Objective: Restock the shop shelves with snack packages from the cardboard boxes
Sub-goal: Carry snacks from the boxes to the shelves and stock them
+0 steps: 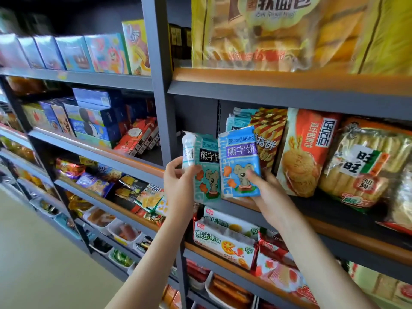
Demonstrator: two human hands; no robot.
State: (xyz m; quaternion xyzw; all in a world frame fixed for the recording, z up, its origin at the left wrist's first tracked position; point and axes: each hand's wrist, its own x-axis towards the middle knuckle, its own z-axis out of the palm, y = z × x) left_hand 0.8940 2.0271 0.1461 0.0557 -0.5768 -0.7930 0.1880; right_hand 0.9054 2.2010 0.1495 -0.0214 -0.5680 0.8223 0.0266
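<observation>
My left hand (178, 186) grips two blue bear-biscuit packs (205, 166) in front of the grey shelf post, one fanned behind the other. My right hand (265, 192) holds a third blue bear-biscuit pack (240, 161) upright at the front edge of the middle shelf (334, 228), thumb on its face. Another pack of the same kind (237, 120) stands behind it on the shelf. No cardboard box is in view.
Right of the packs stand a striped snack bag (267, 132), an orange biscuit bag (307, 152) and a rice-cracker bag (365, 166). Big bread bags (278, 32) fill the shelf above. Wafer packs (225, 239) lie below. The left bay holds boxes and trays; floor (33, 253) lower left.
</observation>
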